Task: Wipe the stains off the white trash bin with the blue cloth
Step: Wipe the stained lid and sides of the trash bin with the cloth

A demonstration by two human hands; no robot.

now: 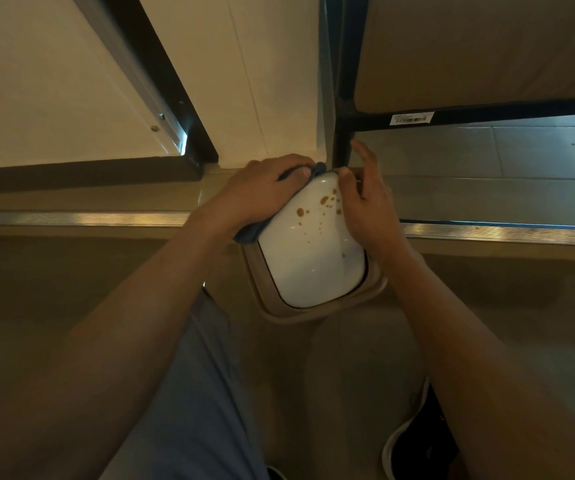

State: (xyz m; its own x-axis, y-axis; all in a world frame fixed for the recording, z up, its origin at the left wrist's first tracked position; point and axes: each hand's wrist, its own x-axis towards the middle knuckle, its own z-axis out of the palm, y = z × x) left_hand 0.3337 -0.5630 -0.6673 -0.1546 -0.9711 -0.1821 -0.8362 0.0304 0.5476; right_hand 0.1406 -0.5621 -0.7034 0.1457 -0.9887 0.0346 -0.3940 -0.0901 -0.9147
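The white bin (313, 251) sits on the floor (54, 278) by a black table leg (342, 147), with brown stains (324, 206) on its lid. The left hand (262, 188) grips the blue cloth (249, 232) at the bin's left edge, and the hand hides most of the cloth. The right hand (365, 199) rests on the bin's right side with loose fingers, covering that edge.

White trash bin (313, 268) has a glossy white lid w/ brown stains (324, 206) spattered across it, mostly small dots plus a few bigger blobs, and a beige rim around the lid. Blue cloth (249, 232) is a dull dark blue. Floor (71, 271) is tan-ish, w/ a shiny silver metal strip (78, 218) running across. Table frame (343, 133) is black w/ a white barcode sticker (411, 118). Pants light blue-grey, shoe (417, 445) black w/ white sole.
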